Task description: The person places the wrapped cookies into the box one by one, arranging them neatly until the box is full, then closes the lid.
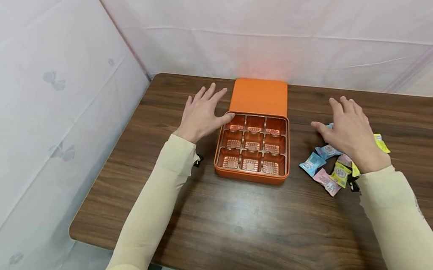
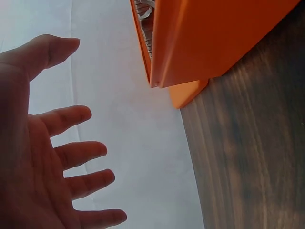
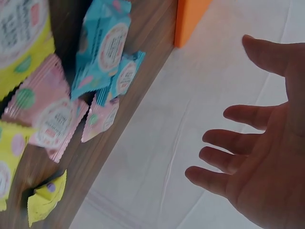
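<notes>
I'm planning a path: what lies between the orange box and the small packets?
The head view shows only bare tabletop between the orange box and small packets.

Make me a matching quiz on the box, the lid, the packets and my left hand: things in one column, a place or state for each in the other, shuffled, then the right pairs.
Things:
1. box
2. lid
3. packets
4. left hand

Places and states:
A. loosely grouped, to the right of the box
B. spread out, near the left side of the box
C. divided in nine, with nothing inside
D. just beyond the far edge of the box

Pairs: 1-C, 2-D, 3-A, 4-B
</notes>
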`<state>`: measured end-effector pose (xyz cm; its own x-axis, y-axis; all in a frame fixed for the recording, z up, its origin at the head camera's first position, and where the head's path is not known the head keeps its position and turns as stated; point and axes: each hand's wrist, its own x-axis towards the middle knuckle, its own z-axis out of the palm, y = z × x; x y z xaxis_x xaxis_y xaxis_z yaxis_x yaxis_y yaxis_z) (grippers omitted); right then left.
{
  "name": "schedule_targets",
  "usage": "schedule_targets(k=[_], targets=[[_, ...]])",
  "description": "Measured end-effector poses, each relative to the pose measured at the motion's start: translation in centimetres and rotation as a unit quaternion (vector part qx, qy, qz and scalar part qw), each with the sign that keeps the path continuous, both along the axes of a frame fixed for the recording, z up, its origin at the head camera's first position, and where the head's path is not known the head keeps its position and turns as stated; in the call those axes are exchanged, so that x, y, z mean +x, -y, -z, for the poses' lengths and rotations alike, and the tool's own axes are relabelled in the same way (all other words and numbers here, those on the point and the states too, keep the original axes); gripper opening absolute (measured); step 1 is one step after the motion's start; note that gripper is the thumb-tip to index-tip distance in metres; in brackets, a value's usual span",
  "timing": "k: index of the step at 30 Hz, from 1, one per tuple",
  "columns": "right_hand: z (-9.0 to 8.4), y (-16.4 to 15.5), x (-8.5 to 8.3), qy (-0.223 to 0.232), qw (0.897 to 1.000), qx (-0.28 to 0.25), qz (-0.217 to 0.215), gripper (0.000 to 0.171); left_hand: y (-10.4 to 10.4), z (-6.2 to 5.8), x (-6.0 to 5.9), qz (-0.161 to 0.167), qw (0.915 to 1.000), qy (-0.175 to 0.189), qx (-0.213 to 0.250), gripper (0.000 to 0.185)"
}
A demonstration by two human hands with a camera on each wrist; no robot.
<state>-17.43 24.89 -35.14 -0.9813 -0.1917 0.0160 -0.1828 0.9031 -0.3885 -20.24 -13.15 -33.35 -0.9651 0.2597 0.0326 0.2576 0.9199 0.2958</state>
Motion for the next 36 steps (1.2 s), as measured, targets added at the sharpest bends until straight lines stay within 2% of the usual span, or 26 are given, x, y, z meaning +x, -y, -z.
schedule_targets(k=[14,24,27,31,36], targets=[[1.1,-1.5,-0.1,0.07,0.997,0.029,-0.006,0.078,0.9,2.0,0.7,0.004,0.9988,0.037,0.032,0.073],[1.9,-1.7,0.0,0.066,0.997,0.039,-0.022,0.06,1.2,2.9,0.8,-0.001,0.9933,0.067,0.094,0.065],[2.2,-1.7,0.0,0.059,0.997,0.045,-0.027,0.054,1.3,3.1,0.8,0.0,0.9879,0.085,0.13,0.063],[2.5,-1.7,0.0,0.051,0.997,0.053,-0.033,0.049,1.5,3.3,0.9,0.004,0.9759,0.119,0.182,0.062],[2.9,-1.8,0.0,0.033,0.997,0.056,-0.042,0.045,1.7,3.4,0.8,0.0,0.9634,0.149,0.223,0.062]])
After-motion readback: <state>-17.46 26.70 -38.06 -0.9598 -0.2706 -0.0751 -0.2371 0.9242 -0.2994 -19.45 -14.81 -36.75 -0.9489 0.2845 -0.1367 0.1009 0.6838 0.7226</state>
